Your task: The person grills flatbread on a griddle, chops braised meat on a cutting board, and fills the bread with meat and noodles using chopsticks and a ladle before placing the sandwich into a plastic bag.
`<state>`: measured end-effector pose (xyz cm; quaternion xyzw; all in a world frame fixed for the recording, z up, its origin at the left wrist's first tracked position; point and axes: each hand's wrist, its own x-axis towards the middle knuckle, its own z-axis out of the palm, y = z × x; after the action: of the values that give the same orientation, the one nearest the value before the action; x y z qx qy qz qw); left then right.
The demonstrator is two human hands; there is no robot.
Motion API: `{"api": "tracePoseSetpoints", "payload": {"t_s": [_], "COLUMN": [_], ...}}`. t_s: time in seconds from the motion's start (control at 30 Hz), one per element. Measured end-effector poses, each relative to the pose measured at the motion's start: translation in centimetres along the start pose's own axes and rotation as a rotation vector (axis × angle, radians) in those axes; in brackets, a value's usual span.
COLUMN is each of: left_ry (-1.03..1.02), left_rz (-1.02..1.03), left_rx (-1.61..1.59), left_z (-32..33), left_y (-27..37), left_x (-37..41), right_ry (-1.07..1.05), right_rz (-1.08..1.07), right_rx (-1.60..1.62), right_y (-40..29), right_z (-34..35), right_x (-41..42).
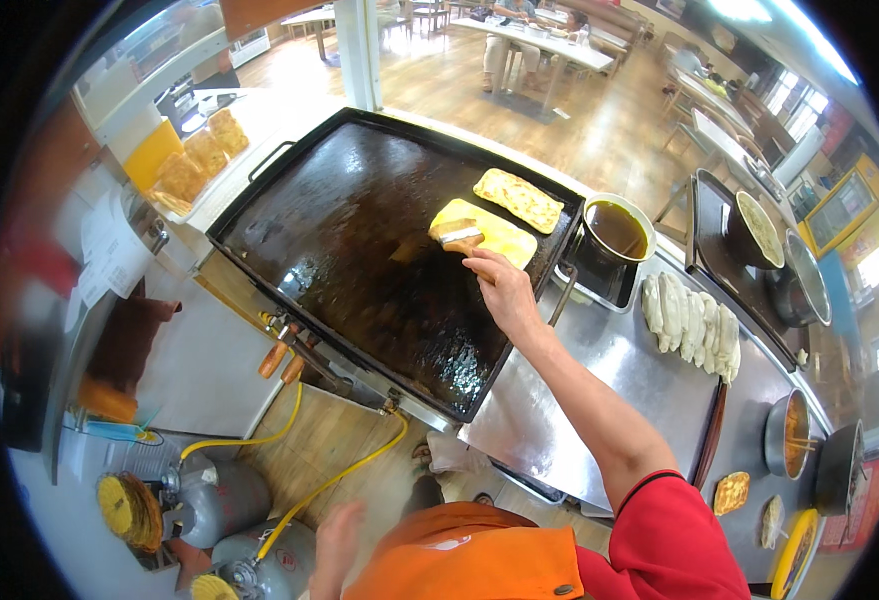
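Note:
On the right part of a large black griddle [379,247] lie two rectangular flatbreads. My right hand [503,291] grips the handle of a pastry brush [457,234], whose head rests at the left end of the nearer, yellow flatbread [510,238]. The browner flatbread [518,199] lies just behind it, near the griddle's far right corner. A bowl of dark oil [616,228] stands beside the griddle's right edge. Low in the view, my left hand [338,541] hangs blurred over the floor, with nothing visible in it.
Rolled dough pieces [691,324] lie in a row on the steel counter [582,390] at right, with several bowls beyond. Cooked flatbreads [200,154] fill a tray at the far left. Gas cylinders [222,495] and yellow hoses [334,476] are below. People sit at tables beyond.

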<state>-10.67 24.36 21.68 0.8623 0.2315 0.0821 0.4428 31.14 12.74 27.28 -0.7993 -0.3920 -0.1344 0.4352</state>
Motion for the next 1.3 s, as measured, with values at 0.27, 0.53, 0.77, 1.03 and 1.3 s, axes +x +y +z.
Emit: {"api": "tracePoseSetpoints", "payload": {"t_s": [0.27, 0.53, 0.77, 1.03, 1.3], "left_ry": [0.041, -0.019, 0.014, -0.080, 0.175], "left_rz": [-0.045, -0.015, -0.024, -0.098, -0.351], "left_rx": [-0.018, -0.077, -0.027, 0.072, -0.086], "left_z": [1.5, 3.6, 5.9, 6.8, 7.6], "left_y": [0.0, 2.0, 1.7, 3.2, 1.6], "left_x": [-2.9, -4.0, -7.2, -14.0, -22.3], "right_ry": [0.188, 0.432, 0.443, -0.060, 0.197], "right_rz": [0.166, 0.158, 0.102, 0.378, 0.536], "right_rx": [0.096, 0.247, 0.022, 0.102, 0.206], "right_y": [-1.1, -2.8, 0.5, 14.7, 6.2], "right_z": [-4.5, -7.8, -12.7, -13.9, -13.4], "right_x": [-5.4, -6.8, -9.8, -10.3, -18.9]}}
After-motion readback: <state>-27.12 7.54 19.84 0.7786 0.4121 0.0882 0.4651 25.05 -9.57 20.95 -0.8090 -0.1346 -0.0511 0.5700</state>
